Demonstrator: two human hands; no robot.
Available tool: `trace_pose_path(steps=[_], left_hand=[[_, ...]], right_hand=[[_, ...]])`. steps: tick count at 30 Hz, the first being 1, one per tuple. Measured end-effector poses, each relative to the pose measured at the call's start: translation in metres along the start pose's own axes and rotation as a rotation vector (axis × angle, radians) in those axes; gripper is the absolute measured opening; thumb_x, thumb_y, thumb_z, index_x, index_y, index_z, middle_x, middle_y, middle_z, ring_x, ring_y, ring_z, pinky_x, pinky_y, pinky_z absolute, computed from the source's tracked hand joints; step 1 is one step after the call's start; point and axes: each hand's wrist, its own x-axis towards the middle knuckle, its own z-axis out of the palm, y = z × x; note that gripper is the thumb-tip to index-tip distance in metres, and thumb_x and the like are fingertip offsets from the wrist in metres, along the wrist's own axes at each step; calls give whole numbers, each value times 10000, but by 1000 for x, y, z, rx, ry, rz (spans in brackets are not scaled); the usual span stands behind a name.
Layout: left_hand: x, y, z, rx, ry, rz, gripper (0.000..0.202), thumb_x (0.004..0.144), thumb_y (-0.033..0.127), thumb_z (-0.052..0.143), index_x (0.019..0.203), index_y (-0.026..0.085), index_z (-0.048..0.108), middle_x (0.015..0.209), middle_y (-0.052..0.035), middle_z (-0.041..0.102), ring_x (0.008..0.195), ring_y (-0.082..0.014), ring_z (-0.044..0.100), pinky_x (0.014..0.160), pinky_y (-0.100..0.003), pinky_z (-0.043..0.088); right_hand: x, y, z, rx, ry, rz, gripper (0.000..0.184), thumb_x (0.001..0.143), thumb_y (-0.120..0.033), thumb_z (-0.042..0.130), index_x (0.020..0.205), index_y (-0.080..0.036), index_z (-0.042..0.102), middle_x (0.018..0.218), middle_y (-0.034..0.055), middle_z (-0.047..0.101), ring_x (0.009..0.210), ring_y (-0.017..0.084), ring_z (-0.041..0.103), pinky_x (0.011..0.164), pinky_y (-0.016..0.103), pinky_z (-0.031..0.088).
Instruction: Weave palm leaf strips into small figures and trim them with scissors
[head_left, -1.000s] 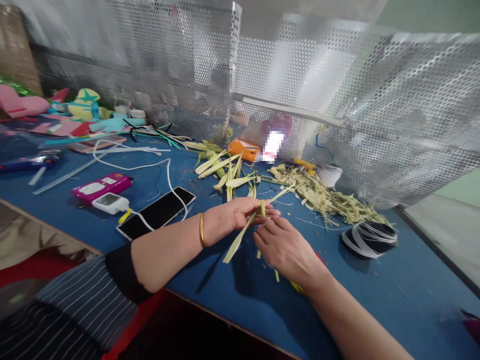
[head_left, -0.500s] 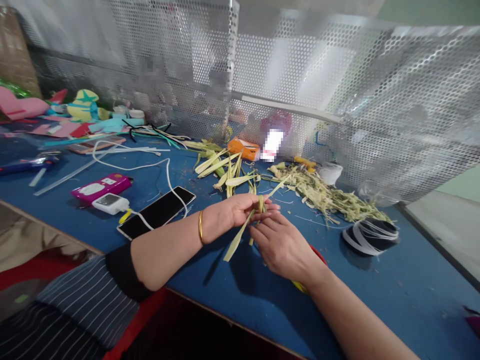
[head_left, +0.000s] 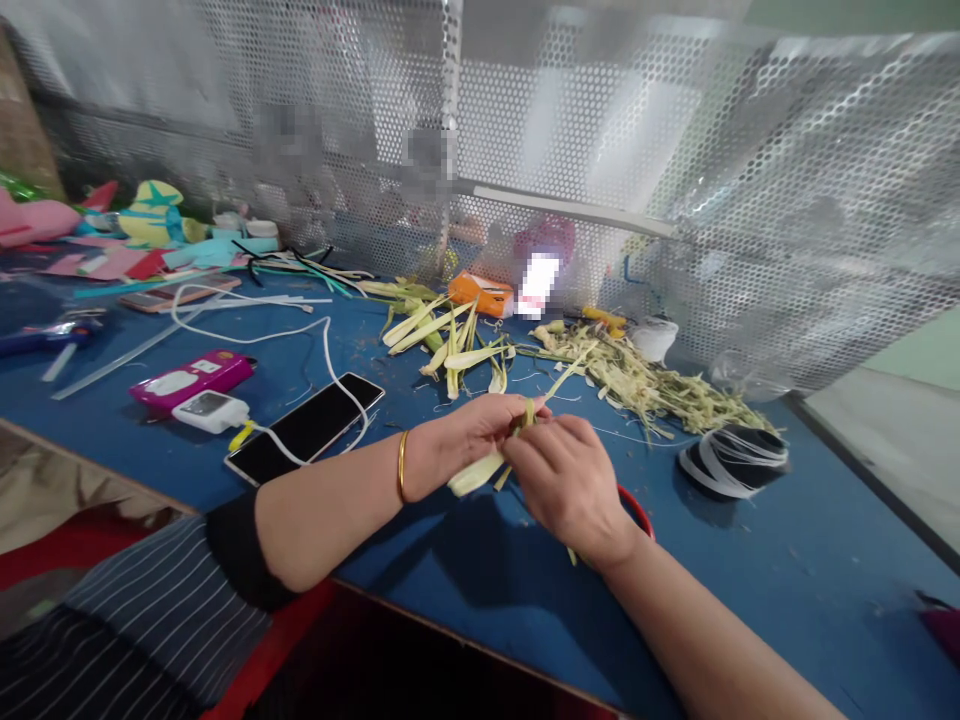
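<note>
My left hand, with a gold bangle at the wrist, pinches a pale green palm-leaf strip above the blue table. My right hand meets it from the right, fingers curled round the same strip where it folds between both hands. One end of the strip hangs down to the left below my left hand. A red-rimmed object peeks out from behind my right wrist.
Loose leaf strips and a heap of shredded leaf scraps lie beyond my hands. A black phone, a white charger, a pink device sit left. A black spool of white band sits right. Perforated metal screen behind.
My right hand has moved up and closed over the fold of the strip. The hanging end has drawn in shorter under my left hand. The view shifted slightly.
</note>
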Motion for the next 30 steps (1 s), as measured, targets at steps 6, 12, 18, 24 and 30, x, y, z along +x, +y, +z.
trace_pose_path(steps=[6, 12, 18, 24, 30], left_hand=[[-7, 5, 6, 26, 78, 15, 152, 912, 208, 554, 840, 105, 638, 775, -83, 720, 679, -141, 698, 610, -209, 544], [-11, 5, 6, 82, 88, 138, 161, 909, 164, 541, 919, 89, 682, 753, -105, 730, 626, -147, 700, 546, -210, 539], [-9, 8, 3, -20, -37, -24, 256, 950, 235, 507, 861, 74, 685, 801, -115, 743, 690, -144, 715, 557, -185, 556], [-7, 23, -3, -166, 136, 126, 225, 949, 181, 503, 836, 90, 675, 791, -81, 732, 699, -116, 703, 538, -156, 530], [-10, 23, -1, -118, 226, 151, 232, 938, 214, 532, 793, 109, 679, 772, -68, 718, 624, -85, 656, 491, -152, 473]], right_hand=[[-8, 32, 7, 517, 300, 1047, 236, 814, -360, 624, 655, -193, 575, 605, -10, 575, 588, 151, 519, 574, 287, 391], [-12, 48, 23, 1178, 173, 1408, 245, 596, -347, 720, 577, -196, 528, 532, -8, 541, 490, 130, 498, 510, 287, 422], [-13, 45, 21, 1109, 0, 1341, 257, 647, -395, 668, 563, -196, 529, 454, -27, 459, 415, 117, 393, 426, 266, 318], [-15, 48, 9, 173, -30, 565, 94, 835, -269, 590, 849, -189, 635, 778, 44, 620, 658, 170, 528, 582, 279, 369], [-14, 42, 2, -160, -25, -83, 202, 944, -206, 526, 1116, -126, 594, 949, 117, 700, 823, 212, 621, 726, 328, 433]])
